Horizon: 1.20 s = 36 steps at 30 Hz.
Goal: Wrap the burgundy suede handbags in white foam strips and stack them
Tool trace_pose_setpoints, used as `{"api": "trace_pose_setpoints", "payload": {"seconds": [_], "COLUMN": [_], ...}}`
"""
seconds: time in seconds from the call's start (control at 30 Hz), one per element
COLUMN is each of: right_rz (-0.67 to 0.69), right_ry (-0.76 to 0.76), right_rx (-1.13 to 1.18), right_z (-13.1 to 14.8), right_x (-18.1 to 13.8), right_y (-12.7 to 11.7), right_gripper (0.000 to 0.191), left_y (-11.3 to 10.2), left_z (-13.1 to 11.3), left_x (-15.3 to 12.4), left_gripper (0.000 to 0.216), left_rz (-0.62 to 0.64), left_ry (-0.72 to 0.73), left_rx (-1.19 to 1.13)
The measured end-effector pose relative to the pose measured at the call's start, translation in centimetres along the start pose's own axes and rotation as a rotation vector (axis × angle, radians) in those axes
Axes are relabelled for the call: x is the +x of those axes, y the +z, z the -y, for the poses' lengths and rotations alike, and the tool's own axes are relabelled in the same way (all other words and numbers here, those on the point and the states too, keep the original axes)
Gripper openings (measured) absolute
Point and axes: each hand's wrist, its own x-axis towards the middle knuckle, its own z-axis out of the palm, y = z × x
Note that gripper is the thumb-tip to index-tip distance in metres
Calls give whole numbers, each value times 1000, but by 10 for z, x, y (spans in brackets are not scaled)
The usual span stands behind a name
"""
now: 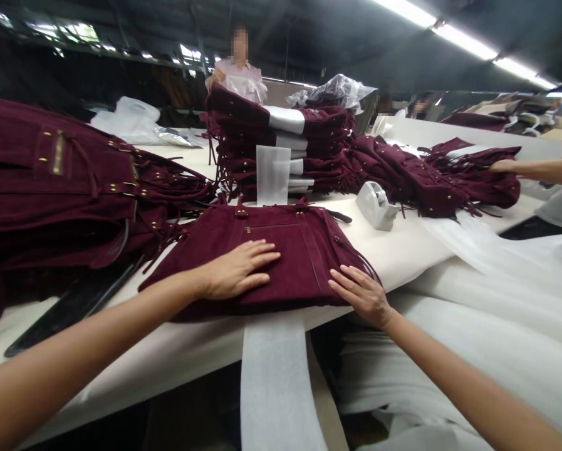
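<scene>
A white table point(391, 247) with a smooth top runs beneath the fingers, its near edge slanting just below them. Beyond is a dim room, with a row of light tubes point(466, 41) high to the fingers' right and a co-worker point(238, 72) far ahead of them.

The maroon bag point(292, 269) lies flat on the table, directly under both hands. The left hand point(236, 270) rests palm-down on it, fingers slightly spread, thumb apart; the right hand point(361, 294) touches its right side with fingers loosely spaced, pinching nothing. The cloth looks matte and suede-like, with seams, a small zip and thin cords beside the right fingertips.

Ahead of the fingers rises a soft, uneven bag stack point(243, 150), banded in white. Below them hangs a pale, faintly textured strip point(275, 382). A rounded grey tape dispenser point(377, 205) stands beyond the right fingers.
</scene>
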Motion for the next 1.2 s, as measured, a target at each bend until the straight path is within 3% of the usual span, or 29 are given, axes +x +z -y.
{"api": "trace_pose_setpoints", "payload": {"seconds": [0.1,0.17,0.37,0.47,0.57,0.7,0.77,0.83,0.9,1.0,1.07,1.2], "right_rz": [-23,-41,146,232,214,50,10,41,113,178,206,166], "right_ry": [19,91,317,353,355,328,308,321,376,510,599,655], "right_rx": [5,7,-4,-5,-48,-115,-100,-75,-79,-139,-162,-180], "right_z": [-5,0,38,47,45,44,46,45,42,37,36,39], "right_x": [-4,-4,1,7,30,90,118,130,121,74,40,3], "right_y": [3,3,-21,-42,-69,-115,-126,-116,-84,-22,5,14], "right_gripper": [56,61,64,62,55,52,52,53,55,53,53,53], "left_y": [31,37,27,25,25,24,25,25,26,27,28,29], "left_z": [-4,-5,-7,-9,-8,-6,-6,-7,-7,-3,-1,1], "left_x": [-14,-21,-22,-22,-22,-20,-20,-21,-22,-24,-25,-27], "left_gripper": [55,54,58,64,63,61,60,58,55,57,62,69], "left_rz": [54,39,41,66,92,104,97,89,90,97,96,87], "left_ry": [-29,-59,60,82,80,86,85,85,74,7,-38,-59], "left_rx": [-29,-48,-80,-124,-179,-224,-237,-246,-257,-274,-281,-257]}}
